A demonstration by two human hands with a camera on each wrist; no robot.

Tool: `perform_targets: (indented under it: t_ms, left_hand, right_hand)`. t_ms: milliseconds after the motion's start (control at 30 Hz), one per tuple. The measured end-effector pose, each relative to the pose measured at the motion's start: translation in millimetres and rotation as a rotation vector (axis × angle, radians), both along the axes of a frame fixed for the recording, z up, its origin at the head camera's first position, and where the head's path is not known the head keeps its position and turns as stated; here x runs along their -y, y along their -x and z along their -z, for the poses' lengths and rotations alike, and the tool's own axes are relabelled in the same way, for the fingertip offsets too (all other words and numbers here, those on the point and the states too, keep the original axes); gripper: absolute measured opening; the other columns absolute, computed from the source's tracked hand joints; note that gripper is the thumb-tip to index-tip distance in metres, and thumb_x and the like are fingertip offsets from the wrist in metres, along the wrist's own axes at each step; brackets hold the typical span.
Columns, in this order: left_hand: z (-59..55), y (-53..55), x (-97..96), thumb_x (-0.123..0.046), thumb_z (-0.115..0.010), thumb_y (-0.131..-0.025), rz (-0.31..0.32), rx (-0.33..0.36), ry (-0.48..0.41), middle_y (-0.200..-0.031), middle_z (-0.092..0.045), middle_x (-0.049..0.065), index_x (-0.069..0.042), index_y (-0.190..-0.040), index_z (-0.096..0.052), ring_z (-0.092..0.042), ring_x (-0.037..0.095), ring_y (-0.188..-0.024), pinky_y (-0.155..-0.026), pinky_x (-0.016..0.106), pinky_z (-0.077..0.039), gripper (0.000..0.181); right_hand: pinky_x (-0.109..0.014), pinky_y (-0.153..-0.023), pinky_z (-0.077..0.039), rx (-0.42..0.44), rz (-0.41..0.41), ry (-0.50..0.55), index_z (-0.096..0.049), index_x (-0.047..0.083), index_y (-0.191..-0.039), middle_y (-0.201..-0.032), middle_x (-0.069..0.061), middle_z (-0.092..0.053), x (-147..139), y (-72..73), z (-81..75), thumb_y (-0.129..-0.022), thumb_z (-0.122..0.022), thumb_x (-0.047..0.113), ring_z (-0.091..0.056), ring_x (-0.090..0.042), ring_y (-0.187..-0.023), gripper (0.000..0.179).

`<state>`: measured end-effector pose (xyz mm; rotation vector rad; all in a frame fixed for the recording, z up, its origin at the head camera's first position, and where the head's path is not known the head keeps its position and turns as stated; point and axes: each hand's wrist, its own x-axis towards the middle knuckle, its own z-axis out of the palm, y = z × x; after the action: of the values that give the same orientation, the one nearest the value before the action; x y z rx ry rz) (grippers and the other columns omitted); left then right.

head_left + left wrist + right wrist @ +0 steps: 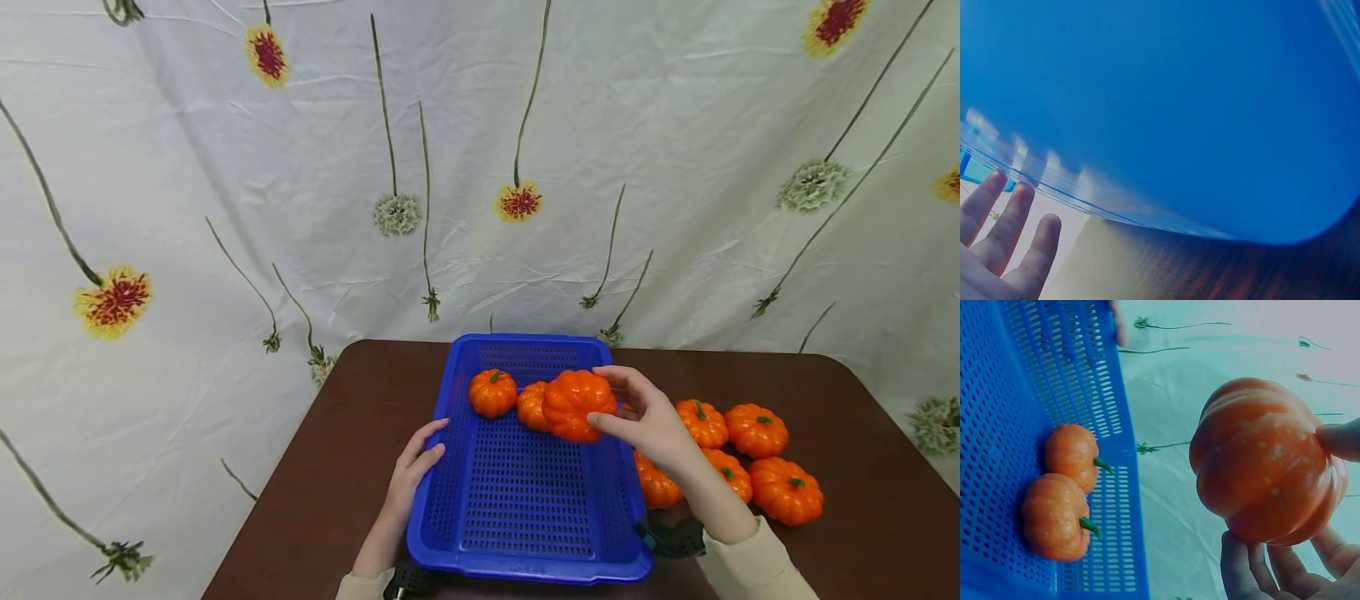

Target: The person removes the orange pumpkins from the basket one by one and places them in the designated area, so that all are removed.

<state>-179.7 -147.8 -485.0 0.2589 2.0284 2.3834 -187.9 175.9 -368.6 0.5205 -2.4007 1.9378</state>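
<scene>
Right hand point(651, 421) grasps an orange pumpkin point(573, 406) at a blue basket point(525, 500)

A flower-printed cloth point(675, 125) fills the upper frame. Below it, the dark brown bench point(322, 483) spans the lower frame and carries the perforated plastic basket at lower centre.

The left hand point(408, 467) lies at the basket's left side, its fingers extended against the rim rather than clenched, presumably to steady it. The right hand, near the basket's upper right, grasps the glossy pumpkin between thumb and fingers; digits set on opposite sides likely suit that bulging, ribbed body. The right wrist view shows a gap between this pumpkin and the basket, so it seems raised to clear the wall.

Two pumpkins point(492, 393) sit side by side in the basket's upper half. Five others point(786, 492) cluster outside it at lower right, perhaps for easy reach by the right hand. Smallest are the green stems point(1090, 527).
</scene>
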Motion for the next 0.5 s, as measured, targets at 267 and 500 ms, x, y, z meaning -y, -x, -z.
perform_targets:
  t_ms: [267, 500]
  left_hand:
    - [0.5, -0.1, 0.3, -0.012, -0.044, -0.097, -0.001, -0.01, 0.003, -0.134, -0.042, 0.024, 0.0, -0.135, -0.042, -0.051, 0.039, -0.107, -0.082, 0.041, -0.05, 0.04]
    - [1.3, 0.1, 0.2, -0.012, -0.044, -0.097, -0.007, -0.012, 0.011, -0.134, -0.042, 0.023, 0.0, -0.135, -0.042, -0.051, 0.037, -0.106, -0.082, 0.04, -0.05, 0.04]
  right_hand:
    - [-0.029, -0.077, -0.052, -0.038, 0.044, 0.02, -0.044, 0.004, -0.132, -0.124, -0.012, -0.051, -17.0, -21.2, -0.7, -0.083, -0.07, 0.004, -0.06, -0.013, -0.098, 0.055]
    - [-0.023, -0.08, -0.05, -0.088, 0.07, 0.002, -0.043, 0.006, -0.132, -0.121, 0.005, -0.056, -33.3, -38.6, 4.7, -0.082, -0.069, 0.0, -0.06, -0.011, -0.1, 0.056]
